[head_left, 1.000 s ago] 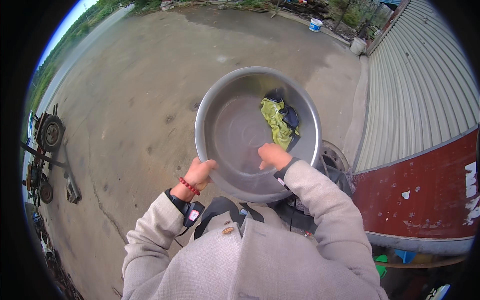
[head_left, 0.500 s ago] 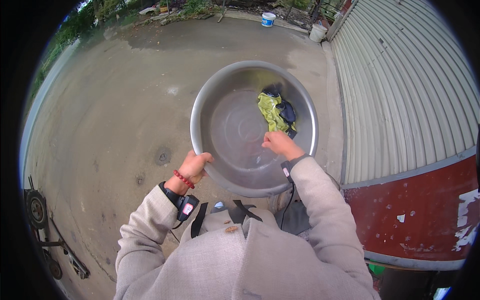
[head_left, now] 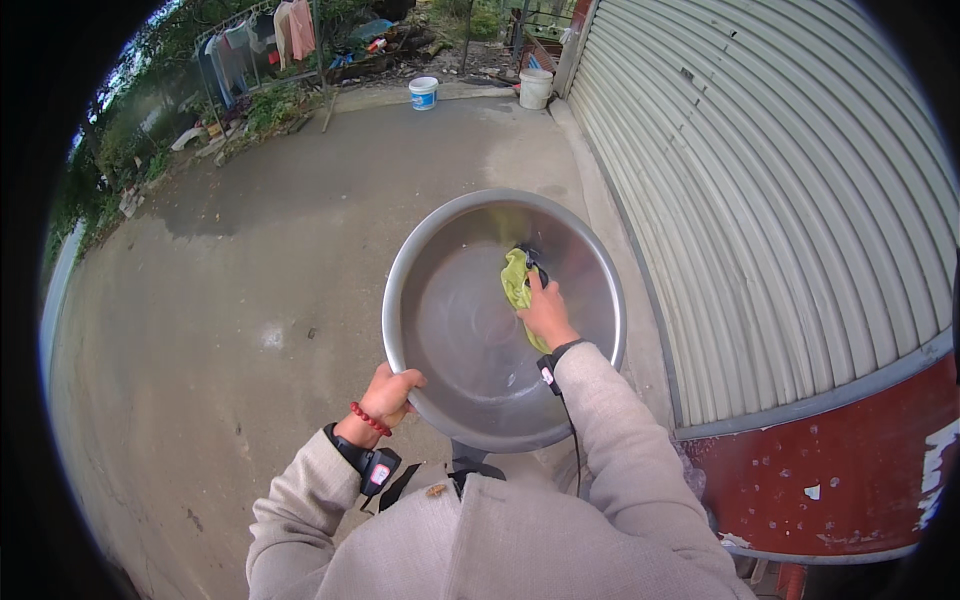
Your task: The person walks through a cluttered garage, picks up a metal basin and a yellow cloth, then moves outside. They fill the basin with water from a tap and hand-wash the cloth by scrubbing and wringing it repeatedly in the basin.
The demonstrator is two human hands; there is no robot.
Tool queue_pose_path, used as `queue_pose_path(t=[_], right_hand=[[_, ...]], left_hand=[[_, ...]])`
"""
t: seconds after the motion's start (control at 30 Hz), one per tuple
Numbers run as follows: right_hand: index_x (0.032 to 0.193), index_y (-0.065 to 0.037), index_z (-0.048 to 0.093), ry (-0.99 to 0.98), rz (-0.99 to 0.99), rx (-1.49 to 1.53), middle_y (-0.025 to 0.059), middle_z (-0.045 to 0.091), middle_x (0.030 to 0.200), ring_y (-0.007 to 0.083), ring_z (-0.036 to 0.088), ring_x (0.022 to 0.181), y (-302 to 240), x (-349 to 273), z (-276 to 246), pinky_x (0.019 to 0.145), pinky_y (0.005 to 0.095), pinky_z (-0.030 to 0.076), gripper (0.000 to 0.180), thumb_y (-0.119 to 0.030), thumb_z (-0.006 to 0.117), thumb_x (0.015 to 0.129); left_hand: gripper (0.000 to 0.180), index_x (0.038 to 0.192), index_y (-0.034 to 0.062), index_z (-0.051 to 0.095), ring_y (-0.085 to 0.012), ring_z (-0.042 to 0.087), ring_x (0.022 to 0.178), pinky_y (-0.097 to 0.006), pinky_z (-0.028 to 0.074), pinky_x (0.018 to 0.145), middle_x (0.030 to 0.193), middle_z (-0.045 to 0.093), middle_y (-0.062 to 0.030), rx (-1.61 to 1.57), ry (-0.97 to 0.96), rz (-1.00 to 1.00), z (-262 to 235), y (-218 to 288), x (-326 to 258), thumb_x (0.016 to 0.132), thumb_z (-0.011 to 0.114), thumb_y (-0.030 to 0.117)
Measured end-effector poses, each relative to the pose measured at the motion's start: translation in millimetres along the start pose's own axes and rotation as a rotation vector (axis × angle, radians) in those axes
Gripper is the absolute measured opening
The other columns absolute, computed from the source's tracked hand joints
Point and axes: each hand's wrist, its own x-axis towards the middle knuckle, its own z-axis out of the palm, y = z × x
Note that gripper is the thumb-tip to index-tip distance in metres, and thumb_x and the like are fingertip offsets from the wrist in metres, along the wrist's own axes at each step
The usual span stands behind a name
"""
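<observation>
Concrete yard beside a ribbed shutter (head_left: 790,220): left hand (head_left: 392,392) clenched on the basin (head_left: 440,330) rim, right hand (head_left: 547,312) inside, fingers pressing the green cloth (head_left: 514,280) against its far wall; one-handed grip could let the basin tip.

Left grip (head_left: 392,392) clenched, right grip (head_left: 548,312) outstretched, closed.

A bare concrete yard (head_left: 250,300) is seen; two buckets (head_left: 423,92) are stood at its far edge beside scattered rubbish (head_left: 375,45).
</observation>
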Motion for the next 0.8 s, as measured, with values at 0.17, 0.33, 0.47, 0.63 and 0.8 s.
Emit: queue_pose_path(t=[0.17,0.33,0.47,0.63,0.8], right_hand=[[0.123,-0.019,0.047,-0.481,-0.692,0.154,0.0175,0.053,0.106,0.0379,0.059,0.097,-64,77,26,0.082,0.0457,0.048,0.058,-0.018,0.075,0.071],[0.116,-0.018,0.055,-0.002,-0.697,-0.036,0.0158,0.051,0.104,0.0345,0.06,0.09,-90,257,22,0.072,0.0438,0.053,0.038,-0.018,0.063,0.079],[0.104,-0.017,0.059,0.411,-0.475,-0.338,0.0144,0.05,0.103,0.0318,0.059,0.082,-20,427,-10,0.061,0.0388,0.056,0.024,-0.012,0.057,0.081],[0.106,-0.004,0.058,0.005,0.072,-0.498,0.0168,0.055,0.1,0.0347,0.063,0.079,68,528,-42,0.062,0.0381,0.056,0.025,-0.013,0.058,0.083],[0.115,0.014,0.044,-0.768,0.198,-0.076,0.029,0.058,0.107,0.0299,0.068,0.073,55,575,-24,0.057,0.0369,0.056,0.044,-0.008,0.059,0.08]], left_hand=[[0.019,0.094,-0.0026,0.053,-0.0207,0.057,0.06,-0.034,0.048,0.043,0.078,0.056,-0.0087,-0.107,0.061,-0.052,16,73,109,0.076,0.056,0.0],[0.022,0.096,-0.0024,0.053,-0.0203,0.057,0.058,-0.032,0.045,0.042,0.079,0.057,-0.0093,-0.021,0.016,-0.033,21,132,219,0.075,0.057,0.0],[0.028,0.102,-0.0039,0.052,-0.0202,0.057,0.059,-0.031,0.044,0.041,0.081,0.057,-0.0102,0.135,-0.047,-0.01,23,187,333,0.074,0.056,0.0],[0.039,0.113,-0.0074,0.046,-0.0289,0.062,0.071,-0.039,0.054,0.049,0.094,0.057,-0.0165,0.052,-0.134,-0.034,40,281,493,0.075,0.054,-0.001],[0.042,0.116,-0.0077,0.044,-0.0346,0.064,0.079,-0.046,0.059,0.06,0.099,0.057,-0.0193,0.049,-0.209,-0.082,94,346,624,0.075,0.053,-0.003]])
